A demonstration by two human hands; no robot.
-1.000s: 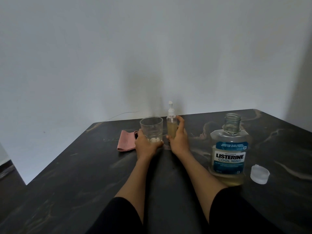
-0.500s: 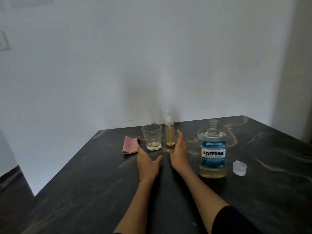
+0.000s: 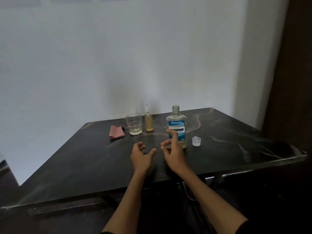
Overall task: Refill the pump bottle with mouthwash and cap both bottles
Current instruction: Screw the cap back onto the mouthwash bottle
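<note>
A slim pump bottle [image 3: 149,123] of pale amber liquid stands upright at the back of the dark table [image 3: 84,157], its white pump head on. To its right stands a large mouthwash bottle [image 3: 177,123] with a blue label and an uncovered neck. Its clear cap [image 3: 196,141] lies on the table just to the right. My left hand [image 3: 141,157] hovers over the table middle, fingers apart, empty. My right hand [image 3: 173,152] is open beside it, its fingers in front of the mouthwash bottle's label, holding nothing.
A clear drinking glass [image 3: 133,124] stands left of the pump bottle, with a little liquid at its bottom. A folded pink cloth [image 3: 116,132] lies further left. A white wall rises behind the table, and the table's near edge runs below my forearms.
Both hands let go of the glass and the pump bottle and drew back toward me. The view pulled away from the table, and my right hand shifted toward the mouthwash bottle.
</note>
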